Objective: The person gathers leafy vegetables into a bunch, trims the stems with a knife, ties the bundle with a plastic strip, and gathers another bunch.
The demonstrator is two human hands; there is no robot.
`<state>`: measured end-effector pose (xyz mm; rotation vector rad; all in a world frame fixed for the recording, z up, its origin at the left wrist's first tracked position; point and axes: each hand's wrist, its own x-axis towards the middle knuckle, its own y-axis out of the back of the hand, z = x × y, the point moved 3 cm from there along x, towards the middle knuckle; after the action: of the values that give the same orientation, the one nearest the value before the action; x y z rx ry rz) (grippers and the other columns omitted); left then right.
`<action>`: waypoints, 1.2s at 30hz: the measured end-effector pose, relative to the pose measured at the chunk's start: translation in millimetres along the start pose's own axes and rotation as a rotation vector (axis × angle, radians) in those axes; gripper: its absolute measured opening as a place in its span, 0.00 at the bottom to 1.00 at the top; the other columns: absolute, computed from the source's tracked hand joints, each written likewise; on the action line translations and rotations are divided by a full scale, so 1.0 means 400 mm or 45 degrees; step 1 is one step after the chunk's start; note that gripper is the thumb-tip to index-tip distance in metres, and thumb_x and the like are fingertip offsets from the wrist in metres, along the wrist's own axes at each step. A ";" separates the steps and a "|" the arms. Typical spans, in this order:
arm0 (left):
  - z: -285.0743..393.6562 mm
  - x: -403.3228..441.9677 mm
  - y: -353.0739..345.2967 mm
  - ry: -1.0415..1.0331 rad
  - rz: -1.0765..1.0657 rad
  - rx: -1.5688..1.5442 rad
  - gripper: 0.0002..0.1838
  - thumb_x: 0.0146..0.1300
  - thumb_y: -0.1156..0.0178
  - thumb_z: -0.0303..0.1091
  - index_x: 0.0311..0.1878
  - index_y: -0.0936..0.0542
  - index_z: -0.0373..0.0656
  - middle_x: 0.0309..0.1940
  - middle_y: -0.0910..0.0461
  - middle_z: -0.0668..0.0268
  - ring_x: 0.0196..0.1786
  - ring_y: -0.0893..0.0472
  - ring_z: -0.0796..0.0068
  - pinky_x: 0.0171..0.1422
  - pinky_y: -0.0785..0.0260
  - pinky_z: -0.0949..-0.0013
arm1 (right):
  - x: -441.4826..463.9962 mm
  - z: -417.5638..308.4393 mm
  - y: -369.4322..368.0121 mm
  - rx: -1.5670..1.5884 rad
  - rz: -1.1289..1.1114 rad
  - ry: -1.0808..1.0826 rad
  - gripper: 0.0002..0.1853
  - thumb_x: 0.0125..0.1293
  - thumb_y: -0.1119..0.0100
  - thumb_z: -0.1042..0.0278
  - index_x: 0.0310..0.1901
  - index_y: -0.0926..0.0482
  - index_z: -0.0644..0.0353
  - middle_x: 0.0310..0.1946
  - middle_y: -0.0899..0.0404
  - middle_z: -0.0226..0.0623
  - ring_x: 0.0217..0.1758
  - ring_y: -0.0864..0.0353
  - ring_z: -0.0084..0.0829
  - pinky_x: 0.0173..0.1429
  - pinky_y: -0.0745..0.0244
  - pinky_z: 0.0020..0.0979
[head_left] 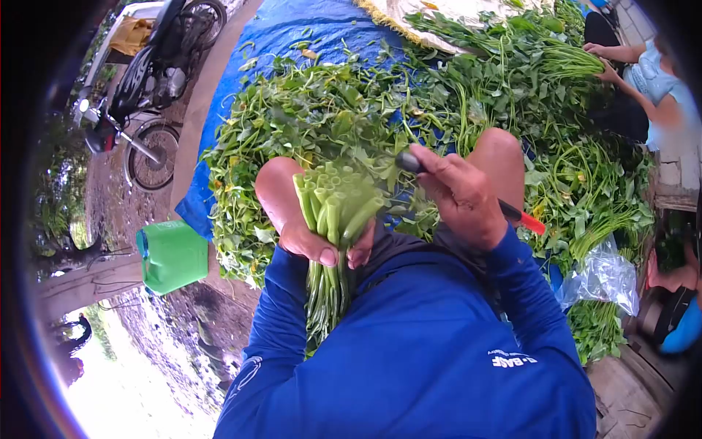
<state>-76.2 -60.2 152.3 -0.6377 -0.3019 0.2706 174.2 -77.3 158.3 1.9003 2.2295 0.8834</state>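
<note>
My left hand (322,243) is closed around a bundle of green stems (333,201), whose cut, hollow ends point up and away from me. Below the hand, the thinner part of the bundle hangs over my lap. To the right, my right hand (464,186) grips a knife (409,162) with a dark end at the thumb side and a red end (532,223) showing past the wrist. A gap separates the knife from the bundle. Leafy greens (314,102) lie heaped beyond my knees.
A blue tarp (274,33) lies under the greens. A green container (174,256) stands at left, below a motorcycle (150,88). At upper right, a person (651,80) holds a bunch of stems (567,60). A clear plastic bag (603,278) is at right.
</note>
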 end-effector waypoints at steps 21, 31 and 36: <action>-0.061 0.229 0.011 0.278 0.882 0.194 0.41 0.45 0.24 0.42 0.64 0.24 0.34 0.35 0.22 0.60 0.32 0.22 0.65 0.35 0.27 0.64 | -1.083 0.704 -0.072 -0.709 0.644 -1.239 0.15 0.67 0.30 0.61 0.52 0.17 0.55 0.44 0.15 0.52 0.46 0.15 0.57 0.50 0.20 0.49; -0.069 0.268 0.050 0.402 0.744 0.127 0.42 0.53 0.26 0.37 0.72 0.26 0.34 0.57 0.17 0.55 0.56 0.17 0.60 0.64 0.22 0.58 | -0.077 0.064 0.093 0.881 0.507 -0.438 0.13 0.73 0.28 0.62 0.40 0.10 0.66 0.29 0.16 0.24 0.28 0.25 0.15 0.31 0.29 0.27; -0.085 0.246 0.077 0.415 0.749 0.085 0.36 0.56 0.28 0.35 0.69 0.24 0.34 0.51 0.14 0.54 0.47 0.13 0.61 0.55 0.18 0.60 | -0.060 0.087 0.097 0.925 0.372 -0.698 0.17 0.72 0.25 0.55 0.35 0.12 0.63 0.23 0.26 0.21 0.26 0.29 0.16 0.31 0.35 0.23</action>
<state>21.8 -21.6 126.3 -0.6829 0.2167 0.7267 228.4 -84.2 140.3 2.3808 2.0786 -0.5004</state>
